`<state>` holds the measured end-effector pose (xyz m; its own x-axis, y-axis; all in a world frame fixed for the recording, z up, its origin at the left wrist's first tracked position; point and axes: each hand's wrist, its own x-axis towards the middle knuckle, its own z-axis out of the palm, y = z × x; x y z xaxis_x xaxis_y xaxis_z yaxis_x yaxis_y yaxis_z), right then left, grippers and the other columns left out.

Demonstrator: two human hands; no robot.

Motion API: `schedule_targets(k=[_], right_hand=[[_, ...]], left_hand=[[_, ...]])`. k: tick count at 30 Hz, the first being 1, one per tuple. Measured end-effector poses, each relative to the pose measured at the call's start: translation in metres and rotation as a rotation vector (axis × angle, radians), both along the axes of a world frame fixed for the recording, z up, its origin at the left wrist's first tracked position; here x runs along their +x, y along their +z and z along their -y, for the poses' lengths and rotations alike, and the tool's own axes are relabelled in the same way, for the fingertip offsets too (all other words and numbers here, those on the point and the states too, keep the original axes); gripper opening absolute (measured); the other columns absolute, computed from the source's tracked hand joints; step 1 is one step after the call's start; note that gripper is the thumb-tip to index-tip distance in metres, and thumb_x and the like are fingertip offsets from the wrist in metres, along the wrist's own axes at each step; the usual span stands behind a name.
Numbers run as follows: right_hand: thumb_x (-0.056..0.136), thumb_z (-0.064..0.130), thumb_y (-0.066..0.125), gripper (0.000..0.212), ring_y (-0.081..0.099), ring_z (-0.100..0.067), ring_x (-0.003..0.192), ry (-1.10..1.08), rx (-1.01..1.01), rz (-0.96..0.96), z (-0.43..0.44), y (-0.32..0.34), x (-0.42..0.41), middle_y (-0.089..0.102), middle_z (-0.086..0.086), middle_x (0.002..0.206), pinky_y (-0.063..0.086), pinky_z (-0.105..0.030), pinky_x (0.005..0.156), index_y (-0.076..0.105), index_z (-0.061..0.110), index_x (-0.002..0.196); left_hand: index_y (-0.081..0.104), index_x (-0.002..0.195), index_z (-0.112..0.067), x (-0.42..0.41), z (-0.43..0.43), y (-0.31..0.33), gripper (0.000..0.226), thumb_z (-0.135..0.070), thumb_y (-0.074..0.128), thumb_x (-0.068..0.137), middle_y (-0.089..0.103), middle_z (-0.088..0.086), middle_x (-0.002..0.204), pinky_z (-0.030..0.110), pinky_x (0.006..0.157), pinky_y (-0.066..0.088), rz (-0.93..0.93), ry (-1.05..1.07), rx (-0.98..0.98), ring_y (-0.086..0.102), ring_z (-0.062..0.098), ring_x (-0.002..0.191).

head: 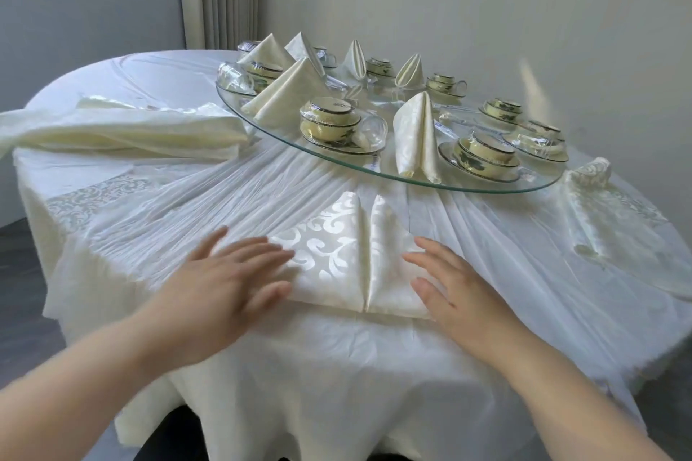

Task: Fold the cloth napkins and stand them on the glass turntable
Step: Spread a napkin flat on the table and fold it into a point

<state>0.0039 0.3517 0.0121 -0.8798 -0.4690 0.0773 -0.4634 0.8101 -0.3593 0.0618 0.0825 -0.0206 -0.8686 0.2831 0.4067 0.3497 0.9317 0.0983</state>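
No text, brand or number can be read. Faint dark marks on the film over one wrapped cup (329, 112) are too blurred to make out.

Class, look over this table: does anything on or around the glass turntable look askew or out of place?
Yes. A clear glass lies tipped on its side against a cup set on the turntable, and a crumpled napkin lies loose at the table's right.

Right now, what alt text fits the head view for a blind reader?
A person's open left grip and right grip lie flat on either side of a partly folded cream napkin on a white-clothed table. Behind, a glass turntable holds standing napkins and wrapped cup sets.
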Motion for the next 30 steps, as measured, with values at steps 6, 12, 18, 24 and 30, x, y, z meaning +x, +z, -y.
schedule_targets(k=[6,12,18,24,30], right_hand=[[0.1,0.025,0.028,0.046,0.01,-0.002,0.139,0.1,0.04,-0.023,0.038,-0.009,-0.013,0.013,0.011,0.153,0.0,-0.006,0.101,0.017,0.026,0.145],[0.095,0.048,0.023,0.05,0.007,-0.004,0.14,0.138,-0.002,-0.029,0.043,-0.018,-0.008,0.008,0.015,0.153,0.003,-0.014,0.108,0.009,0.041,0.143],[0.041,0.088,-0.018,0.116,0.002,0.0,0.137,0.081,0.076,-0.045,0.043,-0.023,-0.008,0.005,0.02,0.152,-0.005,-0.006,0.098,0.027,0.044,0.139],[0.053,0.072,-0.009,0.095,-0.006,0.009,0.132,0.121,0.061,-0.077,0.045,-0.022,-0.006,-0.019,0.037,0.126,0.0,-0.011,0.102,0.026,0.046,0.138],[0.079,0.041,0.04,0.029,0.04,-0.003,0.105,0.163,-0.112,-0.332,0.043,-0.036,-0.009,0.047,0.018,0.115,0.034,-0.012,0.088,0.054,0.028,0.1]], left_hand=[[0.071,0.102,-0.02,-0.012,-0.051,-0.013,0.069,-0.043,0.006,0.099,0.07,-0.004,0.103,0.031,0.09,0.031,0.032,0.058,-0.04,0.067,0.013,0.096],[0.069,0.107,-0.023,-0.015,-0.049,-0.01,0.066,-0.042,0.007,0.099,0.068,-0.007,0.109,0.027,0.092,0.03,0.112,0.043,-0.07,0.064,0.011,0.102],[0.069,0.095,-0.03,-0.008,-0.04,-0.009,0.062,-0.047,0.01,0.098,0.069,-0.01,0.103,0.026,0.089,0.03,0.043,0.124,0.073,0.064,0.011,0.1],[0.064,0.11,-0.021,0.011,0.001,0.003,0.051,-0.057,0.044,0.08,0.064,-0.002,0.108,0.031,0.086,0.03,0.124,0.55,0.299,0.057,0.026,0.105],[0.045,0.084,-0.037,0.006,0.013,0.024,0.02,-0.054,0.056,0.08,0.044,-0.019,0.078,0.025,0.068,0.026,0.267,0.579,0.264,0.042,0.006,0.075]])
